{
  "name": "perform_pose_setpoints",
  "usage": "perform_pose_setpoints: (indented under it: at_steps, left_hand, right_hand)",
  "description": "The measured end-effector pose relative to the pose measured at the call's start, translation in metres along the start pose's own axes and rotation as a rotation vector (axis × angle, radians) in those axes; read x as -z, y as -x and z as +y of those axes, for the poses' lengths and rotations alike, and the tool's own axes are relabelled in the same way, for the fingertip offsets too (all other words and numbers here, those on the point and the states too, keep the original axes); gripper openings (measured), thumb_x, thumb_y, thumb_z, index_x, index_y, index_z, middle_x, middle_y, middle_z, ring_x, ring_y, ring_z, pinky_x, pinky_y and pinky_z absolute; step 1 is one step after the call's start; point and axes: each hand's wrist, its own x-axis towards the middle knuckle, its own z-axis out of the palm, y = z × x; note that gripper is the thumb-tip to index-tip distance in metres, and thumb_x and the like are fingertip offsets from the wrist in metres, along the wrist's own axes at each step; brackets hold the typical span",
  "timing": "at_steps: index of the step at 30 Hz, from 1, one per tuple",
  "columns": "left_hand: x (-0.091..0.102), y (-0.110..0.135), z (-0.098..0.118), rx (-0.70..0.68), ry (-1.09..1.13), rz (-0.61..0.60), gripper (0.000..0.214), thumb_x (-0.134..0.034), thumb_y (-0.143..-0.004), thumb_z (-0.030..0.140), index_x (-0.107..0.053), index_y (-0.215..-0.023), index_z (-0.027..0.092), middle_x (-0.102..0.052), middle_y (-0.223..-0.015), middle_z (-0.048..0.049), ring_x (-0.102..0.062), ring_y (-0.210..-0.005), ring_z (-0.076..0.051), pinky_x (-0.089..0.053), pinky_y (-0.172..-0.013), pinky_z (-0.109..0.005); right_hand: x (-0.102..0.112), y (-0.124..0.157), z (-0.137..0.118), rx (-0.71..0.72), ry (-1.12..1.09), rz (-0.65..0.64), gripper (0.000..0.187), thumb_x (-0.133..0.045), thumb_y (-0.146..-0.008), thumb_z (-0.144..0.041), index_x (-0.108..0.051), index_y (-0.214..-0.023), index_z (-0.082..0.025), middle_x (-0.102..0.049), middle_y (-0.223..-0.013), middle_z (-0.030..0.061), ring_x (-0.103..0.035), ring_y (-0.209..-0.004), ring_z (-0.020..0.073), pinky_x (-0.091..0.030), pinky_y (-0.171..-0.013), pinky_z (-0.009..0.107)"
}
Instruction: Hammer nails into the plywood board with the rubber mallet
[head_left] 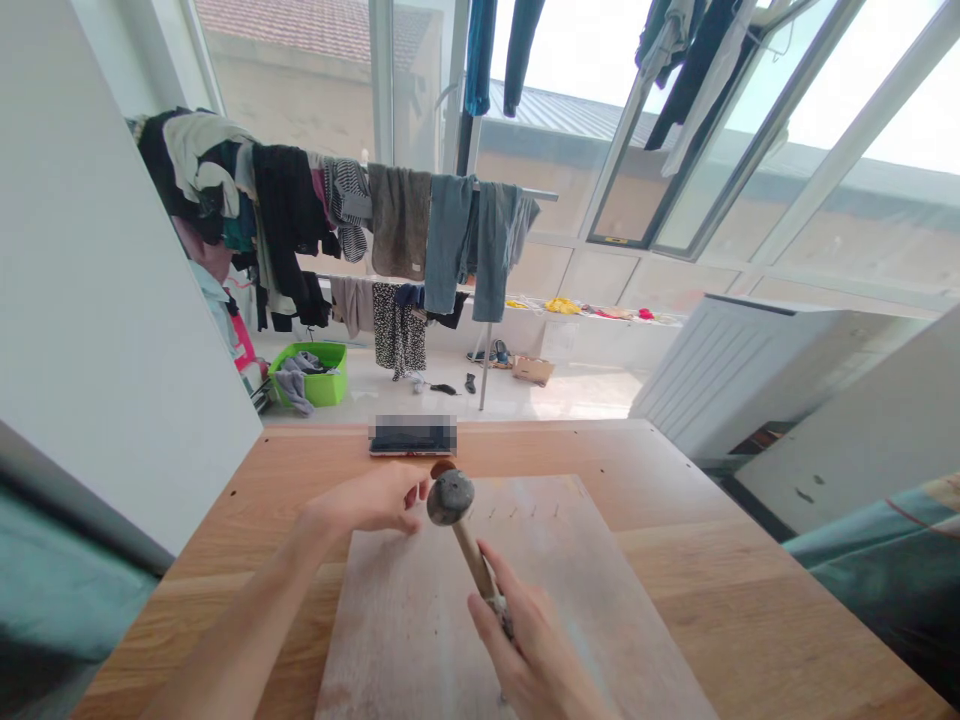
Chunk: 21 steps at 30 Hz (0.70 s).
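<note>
My right hand (525, 630) is wrapped around the wooden handle of a hammer (471, 550). The hammer's dark, rounded head (451, 497) is raised toward the far side of a pale wooden board (525, 570). Just left of the head, my left hand (386, 498) hovers at the board's far left corner, fingers bent and thumb apart from them. No object shows between its fingers, though the hammer head covers what lies behind it. Several thin nails (514, 512) stand in a row along the far part of the board, right of the hammer head.
The board lies on a wood-grain table (697, 540). A dark flat device (412, 438), partly blurred, rests near the table's far edge. Beyond are a drying rack with clothes (401, 220), a green basin (328, 375) and a cardboard box (533, 370). A white cabinet (112, 280) rises at left.
</note>
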Motion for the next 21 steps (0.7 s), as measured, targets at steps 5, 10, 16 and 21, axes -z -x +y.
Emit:
perform_pose_setpoints:
  at_steps: [5, 10, 16, 21]
  left_hand:
    - [-0.002, -0.002, -0.007, -0.011, -0.019, 0.007, 0.025, -0.064, -0.063, 0.025, -0.057, -0.087, 0.02, -0.059, -0.08, 0.0017, -0.056, -0.07, -0.017, -0.037, -0.059, -0.025]
    - [0.01, 0.014, 0.015, -0.034, -0.045, 0.055, 0.021, -0.066, -0.07, 0.034, -0.056, -0.082, 0.02, -0.062, -0.08, 0.0006, -0.057, -0.07, -0.017, -0.037, -0.059, -0.027]
    - [-0.021, 0.031, 0.085, -0.37, -0.147, -0.038, 0.017, -0.069, -0.076, 0.033, -0.062, -0.087, 0.022, -0.067, -0.089, -0.0021, -0.062, -0.077, -0.02, -0.041, -0.06, -0.029]
    - [-0.094, 0.022, 0.112, -0.557, -0.396, -0.163, 0.011, -0.069, -0.08, 0.029, -0.071, -0.083, 0.018, -0.068, -0.077, -0.0096, -0.062, -0.061, -0.022, -0.039, -0.046, -0.033]
  right_hand:
    - [-0.005, -0.001, 0.005, -0.006, -0.075, 0.035, 0.051, -0.046, -0.096, -0.046, -0.058, -0.137, -0.018, -0.069, -0.076, 0.0032, -0.065, -0.073, 0.0202, -0.052, -0.073, 0.029]
    - [0.004, 0.009, 0.016, -0.135, -0.258, 0.083, 0.064, -0.046, -0.093, -0.061, -0.055, -0.138, -0.017, -0.06, -0.063, -0.0018, -0.049, -0.04, 0.0104, -0.038, -0.036, 0.019]
    - [0.034, 0.027, 0.032, -0.306, -0.348, 0.175, 0.079, -0.048, -0.089, -0.068, -0.045, -0.145, -0.012, -0.049, -0.054, -0.0077, -0.037, -0.029, 0.0068, -0.027, -0.027, 0.017]
    - [0.053, 0.042, 0.044, -0.332, -0.239, 0.207, 0.074, -0.052, -0.089, -0.064, -0.053, -0.142, -0.012, -0.055, -0.055, -0.004, -0.046, -0.033, 0.0099, -0.036, -0.03, 0.019]
